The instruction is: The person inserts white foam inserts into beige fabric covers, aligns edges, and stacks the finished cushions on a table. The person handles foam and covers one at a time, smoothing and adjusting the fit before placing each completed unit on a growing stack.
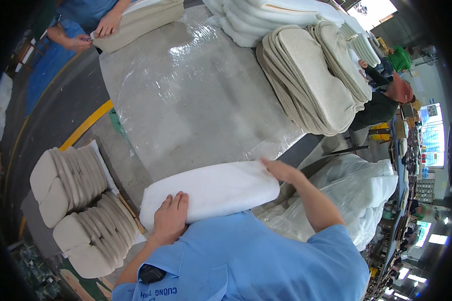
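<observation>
A long white padded piece with rounded ends [216,190] lies at the near edge of the table, against the front of my blue shirt. My left hand [171,216] rests flat on its near left part, fingers stretched over the white surface. At its far right corner is my right hand [282,170], blurred by motion, with the fingertips at the edge. Whether those fingers grip the piece cannot be made out.
Plastic film covers the grey table [186,105]. Beige cushion covers [311,75] and white pads [271,17] are stacked at the far right. Folded beige covers [80,200] stand at left. A plastic-wrapped bundle [341,195] sits at right. A co-worker's hands [108,22] hold a beige-covered cushion [140,25].
</observation>
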Demonstrator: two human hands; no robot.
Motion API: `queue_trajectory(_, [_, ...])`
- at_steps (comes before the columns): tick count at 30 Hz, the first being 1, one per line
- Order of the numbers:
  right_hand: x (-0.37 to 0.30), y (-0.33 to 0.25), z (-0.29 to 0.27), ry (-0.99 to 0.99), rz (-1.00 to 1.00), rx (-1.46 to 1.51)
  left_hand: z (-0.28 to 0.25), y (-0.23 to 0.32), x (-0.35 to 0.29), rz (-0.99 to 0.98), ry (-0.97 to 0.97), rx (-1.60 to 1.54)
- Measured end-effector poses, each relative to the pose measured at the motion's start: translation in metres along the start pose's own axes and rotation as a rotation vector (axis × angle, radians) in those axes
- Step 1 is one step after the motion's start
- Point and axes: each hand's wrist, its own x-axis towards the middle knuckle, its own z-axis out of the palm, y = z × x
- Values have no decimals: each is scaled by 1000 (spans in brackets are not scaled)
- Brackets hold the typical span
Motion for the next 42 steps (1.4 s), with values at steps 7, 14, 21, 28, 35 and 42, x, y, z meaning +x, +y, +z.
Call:
queue_trajectory(7, [21, -44, 27, -149, 19, -234, 10, -1, -1, -32, 4, 77])
queue_trajectory(14, [-15, -41, -33, 105, 9, 103, -3, 6, -1, -31, -7, 10])
queue_trajectory(21, [-8, -40, 33, -118, -43, -288, 2, 7, -1, -91, -10, -11])
queue_trajectory(28, [10, -63, 29, -187, 137, 78, -4, 12, -8, -117, 40, -72])
queue_trajectory(35, [29, -84, 15, -170, -85, 211, 5, 5, -5, -139, 12, -60])
queue_trajectory(42, [-4, -26, -22, -40, 72, 80, -10, 11, -4, -46, -14, -82])
